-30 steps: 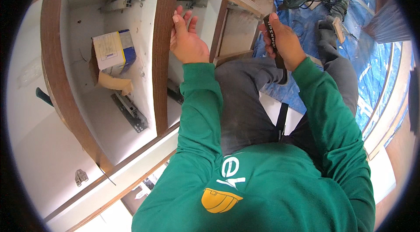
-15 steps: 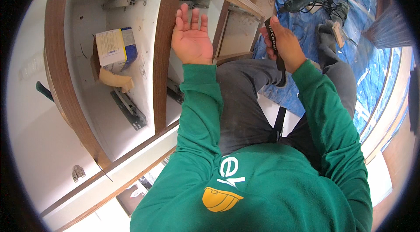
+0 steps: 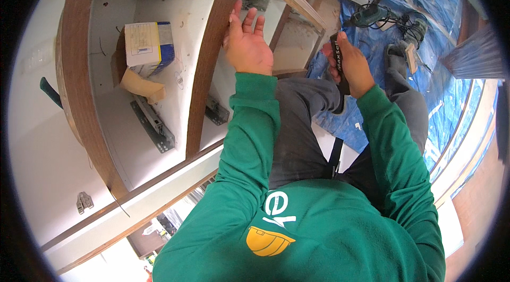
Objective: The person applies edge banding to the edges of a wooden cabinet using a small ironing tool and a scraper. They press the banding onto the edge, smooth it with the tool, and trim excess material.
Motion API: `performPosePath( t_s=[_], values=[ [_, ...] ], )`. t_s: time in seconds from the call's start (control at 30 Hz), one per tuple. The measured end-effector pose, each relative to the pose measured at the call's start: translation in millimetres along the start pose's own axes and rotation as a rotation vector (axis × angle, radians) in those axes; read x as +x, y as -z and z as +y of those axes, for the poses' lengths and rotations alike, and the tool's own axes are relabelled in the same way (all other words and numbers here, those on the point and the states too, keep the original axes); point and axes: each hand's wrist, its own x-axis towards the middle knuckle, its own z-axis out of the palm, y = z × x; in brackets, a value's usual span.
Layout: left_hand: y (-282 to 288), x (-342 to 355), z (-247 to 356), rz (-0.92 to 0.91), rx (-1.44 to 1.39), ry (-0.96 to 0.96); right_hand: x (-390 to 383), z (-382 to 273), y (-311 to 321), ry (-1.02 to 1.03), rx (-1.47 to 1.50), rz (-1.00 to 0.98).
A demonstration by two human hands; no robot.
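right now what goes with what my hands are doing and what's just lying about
Seemingly part of it:
black object in the right hand
brown upright beside the left hand

Apparently lying about:
box in the cabinet compartment
corded power tool on the blue sheet

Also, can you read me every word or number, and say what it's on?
I won't copy words out, but here's where they are:
Green long-sleeved sweatshirt: big white letters, beside a yellow helmet picture.
Slim black bar in the right hand: pale lettering.
White, blue and yellow cardboard box: print too small to read.
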Motion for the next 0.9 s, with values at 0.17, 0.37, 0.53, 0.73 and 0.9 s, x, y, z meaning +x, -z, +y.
performPosePath(
  t_s=[0.17,0.37,0.53,0.73,0.9],
  values=[
    [-5.1,0.3,-5.2,0.007,-0.012,-0.02,-0.7,-0.6,0.5,-0.021,-0.002,0.004],
    [2.9,6.7,-4.0,-0.065,-0.008,-0.022,1.5,1.5,-1.7,-0.011,-0.026,0.004],
    [9.6,17.2,-2.2,-0.122,0.019,-0.011,3.1,4.7,-3.1,-0.002,-0.038,-0.005],
    [3.8,2.0,7.1,-0.044,0.001,0.227,4.4,2.8,-4.2,-0.03,-0.019,0.014],
    [0.6,-25.5,27.1,-0.005,-0.178,0.249,7.8,7.6,0.0,-0.038,-0.008,0.0]
  ],
)
